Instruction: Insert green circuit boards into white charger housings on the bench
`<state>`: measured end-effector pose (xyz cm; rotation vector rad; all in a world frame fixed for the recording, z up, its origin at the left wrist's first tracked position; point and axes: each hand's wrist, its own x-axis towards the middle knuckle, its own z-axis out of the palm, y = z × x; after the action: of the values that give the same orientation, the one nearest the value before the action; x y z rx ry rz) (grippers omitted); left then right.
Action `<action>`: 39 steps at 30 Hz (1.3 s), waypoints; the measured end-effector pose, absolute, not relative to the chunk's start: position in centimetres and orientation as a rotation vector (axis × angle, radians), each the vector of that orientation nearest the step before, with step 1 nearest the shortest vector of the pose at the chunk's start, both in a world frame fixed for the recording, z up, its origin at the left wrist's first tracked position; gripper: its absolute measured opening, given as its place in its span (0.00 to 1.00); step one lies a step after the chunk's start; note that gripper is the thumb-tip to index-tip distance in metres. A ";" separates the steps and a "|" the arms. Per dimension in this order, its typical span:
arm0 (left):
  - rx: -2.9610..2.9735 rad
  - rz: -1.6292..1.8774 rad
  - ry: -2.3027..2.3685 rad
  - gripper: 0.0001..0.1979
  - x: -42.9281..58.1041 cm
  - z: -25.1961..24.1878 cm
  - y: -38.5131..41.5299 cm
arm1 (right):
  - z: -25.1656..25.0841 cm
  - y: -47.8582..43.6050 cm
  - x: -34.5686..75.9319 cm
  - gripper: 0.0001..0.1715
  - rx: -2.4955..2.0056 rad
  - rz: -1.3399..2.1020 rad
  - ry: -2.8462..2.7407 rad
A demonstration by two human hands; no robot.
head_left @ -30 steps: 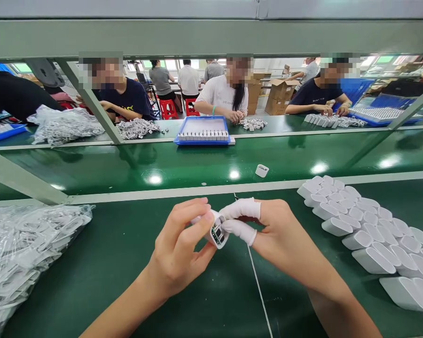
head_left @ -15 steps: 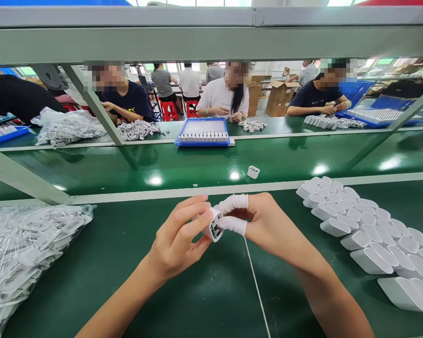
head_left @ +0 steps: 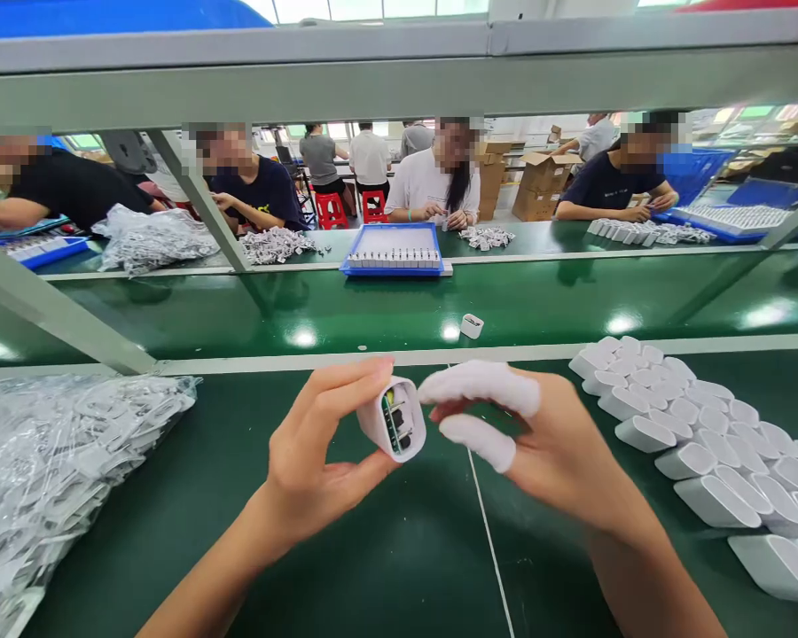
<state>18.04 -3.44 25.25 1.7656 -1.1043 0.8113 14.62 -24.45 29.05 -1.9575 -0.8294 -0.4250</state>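
Observation:
My left hand (head_left: 319, 452) pinches a small white charger housing (head_left: 391, 418) between thumb and fingers, its open end turned towards me with a green circuit board inside. My right hand (head_left: 538, 434) hovers just to the right of it, with white finger cots on the thumb and forefinger; those fingers are slightly apart and hold nothing. Both hands are above the green bench top (head_left: 372, 549).
Rows of empty white housings (head_left: 692, 425) lie at the right. A clear bag of white parts (head_left: 59, 470) sits at the left. One loose housing (head_left: 472, 325) rides the green conveyor belt. A blue tray (head_left: 394, 251) and several seated workers are across the belt.
My right fingers have let go of the housing and drawn slightly right. My left hand has turned the housing so its open end faces me. The loose housing on the belt has drifted left.

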 end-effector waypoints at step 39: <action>1.934 0.872 -1.266 0.19 17.2 28.2 -1.7 | 27.4 -21.9 13.6 0.14 -1.741 -0.315 -0.836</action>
<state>17.25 -1.73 28.22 1.9338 -1.2660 0.8720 13.61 -21.93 27.41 -1.7411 -0.8357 -0.3148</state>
